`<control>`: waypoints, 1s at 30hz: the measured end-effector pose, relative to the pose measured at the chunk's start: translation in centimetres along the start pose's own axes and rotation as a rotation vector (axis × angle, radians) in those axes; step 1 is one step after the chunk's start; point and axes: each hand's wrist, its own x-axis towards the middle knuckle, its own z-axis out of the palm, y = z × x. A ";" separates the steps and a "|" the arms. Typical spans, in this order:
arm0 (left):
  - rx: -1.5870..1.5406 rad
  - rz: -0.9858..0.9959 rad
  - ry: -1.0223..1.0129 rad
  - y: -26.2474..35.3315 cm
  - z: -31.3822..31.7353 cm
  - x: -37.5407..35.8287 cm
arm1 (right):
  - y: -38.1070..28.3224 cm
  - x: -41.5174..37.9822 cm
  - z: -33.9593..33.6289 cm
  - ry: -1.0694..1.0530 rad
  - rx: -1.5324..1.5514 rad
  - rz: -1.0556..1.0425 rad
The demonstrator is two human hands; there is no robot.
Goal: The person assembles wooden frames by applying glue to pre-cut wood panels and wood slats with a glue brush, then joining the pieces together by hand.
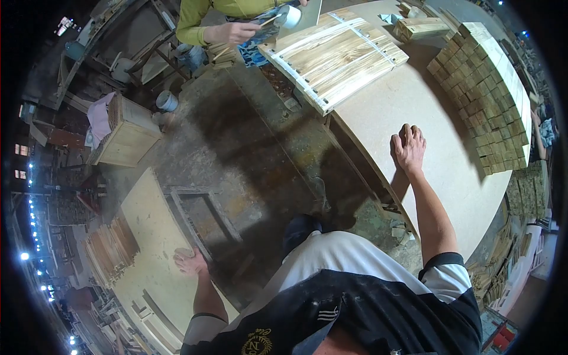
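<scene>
My left hand (191, 261) rests on the pale board surface (148, 213) at the lower left, its fingers apart and nothing in them. To its left lies a pile of thin wooden strips (112, 245). On the right, my right hand (410, 147) leans on the broad light tabletop (378, 112), fingers spread, holding nothing. Beyond that hand, at the tabletop's far end, sits a slatted wooden panel (343, 56) with dark fittings along its edges. A tall stack of wooden blocks (482, 100) stands to the right of my right hand.
Across the panel, a person in a yellow-green top (231, 9) holds a thin stick and a white container (289, 16). Between the two tables are the floor and a grey frame (207, 216). A wooden cabinet (127, 130) and a bucket (167, 101) stand at left.
</scene>
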 end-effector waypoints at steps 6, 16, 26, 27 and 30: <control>-0.010 0.002 -0.020 0.1 -0.1 0.0 | 0.0 0.1 -0.1 -0.006 0.002 0.011; -0.019 0.005 -0.069 0.2 -0.6 -0.1 | 0.2 0.2 -0.1 -0.001 0.017 -0.010; 0.028 -0.017 -0.077 0.5 -0.1 0.0 | 0.5 0.3 0.2 0.029 -0.003 -0.018; 0.028 -0.018 -0.082 0.5 -0.4 0.0 | 0.5 0.2 0.4 0.035 -0.009 -0.017; 0.044 -0.020 -0.086 0.5 -0.5 0.1 | 0.2 0.2 0.2 0.029 -0.012 -0.007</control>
